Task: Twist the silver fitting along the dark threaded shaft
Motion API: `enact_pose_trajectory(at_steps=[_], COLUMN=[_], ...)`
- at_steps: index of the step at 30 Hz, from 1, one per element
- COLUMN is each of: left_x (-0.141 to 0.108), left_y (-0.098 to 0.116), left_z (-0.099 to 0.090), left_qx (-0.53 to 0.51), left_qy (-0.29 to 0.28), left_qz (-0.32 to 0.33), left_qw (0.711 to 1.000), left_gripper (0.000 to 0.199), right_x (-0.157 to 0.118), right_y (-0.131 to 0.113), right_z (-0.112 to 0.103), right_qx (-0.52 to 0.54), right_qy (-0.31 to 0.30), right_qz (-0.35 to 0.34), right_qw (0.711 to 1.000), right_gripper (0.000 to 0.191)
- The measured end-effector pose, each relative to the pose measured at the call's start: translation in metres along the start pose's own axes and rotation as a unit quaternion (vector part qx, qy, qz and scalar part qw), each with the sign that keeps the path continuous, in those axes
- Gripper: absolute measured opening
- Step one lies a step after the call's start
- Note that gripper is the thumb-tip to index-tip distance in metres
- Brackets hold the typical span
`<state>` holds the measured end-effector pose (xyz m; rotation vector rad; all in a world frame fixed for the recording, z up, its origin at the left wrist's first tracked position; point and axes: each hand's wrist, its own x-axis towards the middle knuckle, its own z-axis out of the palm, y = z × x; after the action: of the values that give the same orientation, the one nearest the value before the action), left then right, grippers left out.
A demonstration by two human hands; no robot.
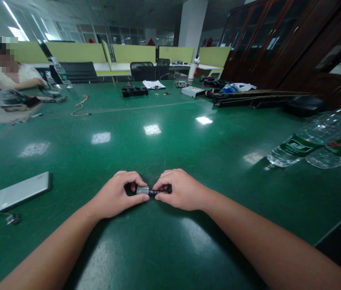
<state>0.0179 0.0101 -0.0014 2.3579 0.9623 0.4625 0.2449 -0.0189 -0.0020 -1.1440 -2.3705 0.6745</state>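
Note:
Low over the green table (164, 153), a small cylindrical part (143, 190) with a grey metal body lies sideways between my hands. My left hand (118, 193) pinches the grey body between thumb and fingers. From its right end extends a thin black, ridged shaft (152, 193). My right hand (180, 189) grips that shaft between thumb and fingertips, which hide much of its far end. The fingertips of the two hands are close together.
A silver power bank (21, 193) with a cable lies at left. Two plastic bottles (300, 145) (339, 147) lean in view at right. Farther back are a black tray (134, 92), a metal box (193, 92), long dark strips (242, 98) and a cord (81, 105). A person (13, 78) sits at far left.

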Motion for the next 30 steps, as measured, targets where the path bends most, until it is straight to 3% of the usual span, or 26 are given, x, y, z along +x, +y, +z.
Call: enact_pose_trajectory(at_steps=[30], left_x=[-0.0008], left_y=[0.0011], left_z=[-0.0012], left_qx=[-0.011], left_qy=[0.001], left_qz=[-0.010], left_qw=[1.000], left_gripper=[0.018], right_x=[-0.0042], right_y=[0.0100], right_z=[-0.0082], right_qx=[0.029], right_qy=[-0.019], right_qz=[0.020], right_qw=[0.999], right_gripper=[0.014])
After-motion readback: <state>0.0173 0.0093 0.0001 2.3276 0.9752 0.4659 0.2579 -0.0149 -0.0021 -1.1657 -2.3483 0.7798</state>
